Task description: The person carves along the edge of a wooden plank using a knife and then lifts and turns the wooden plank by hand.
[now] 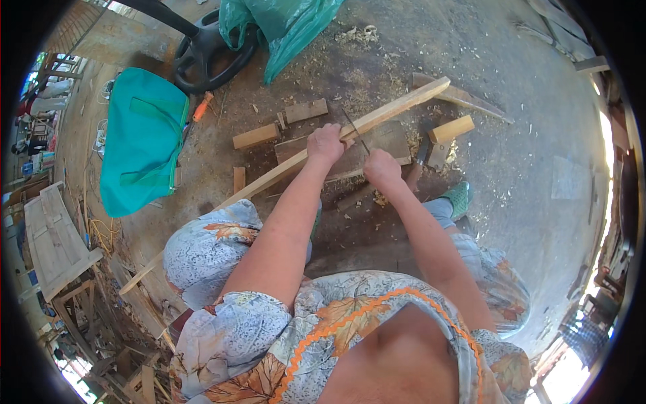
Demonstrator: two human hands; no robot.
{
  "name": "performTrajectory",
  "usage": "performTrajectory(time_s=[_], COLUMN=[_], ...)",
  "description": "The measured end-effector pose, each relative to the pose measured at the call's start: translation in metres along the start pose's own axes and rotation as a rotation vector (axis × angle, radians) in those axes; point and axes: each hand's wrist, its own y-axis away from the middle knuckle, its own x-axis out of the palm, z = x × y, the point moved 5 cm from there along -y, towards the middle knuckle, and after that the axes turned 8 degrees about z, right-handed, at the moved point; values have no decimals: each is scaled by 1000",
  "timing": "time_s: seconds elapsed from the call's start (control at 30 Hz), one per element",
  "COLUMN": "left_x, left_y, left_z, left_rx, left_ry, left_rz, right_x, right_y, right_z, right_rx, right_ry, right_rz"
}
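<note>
My left hand [326,144] is closed around a long, pale wooden strip [400,110] and presses it over a flat wooden board [387,144] on the floor. The strip slants from the upper right down past my left knee. Just right of that hand, a thin dark saw blade [349,121] crosses the strip. My right hand [383,168] is closed in a fist at the blade's near end; its fingers hide the handle. How deep the blade sits in the wood cannot be made out.
Around the board lie wooden blocks [256,137], a metal-bladed tool [424,149], a curved wood piece [464,98] and shavings [360,34]. Farther left are a teal bag [142,145], an orange-handled tool [202,106], a black wheel-shaped base [192,64] and a green plastic bag [289,30].
</note>
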Motion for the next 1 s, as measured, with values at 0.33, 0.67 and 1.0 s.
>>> performTrajectory(time_s=[0.33,0.67,1.0], left_x=[0,-15,-31], left_y=[5,14,64], left_z=[1,0,10], left_rx=[15,81,157], left_ry=[-14,172,151], left_rz=[46,88,48], right_x=[8,-24,10], right_y=[20,98,67], right_z=[-31,-107,-177], right_rx=[-242,208,254], right_ry=[146,-1018,-553], right_rz=[-22,-46,-160])
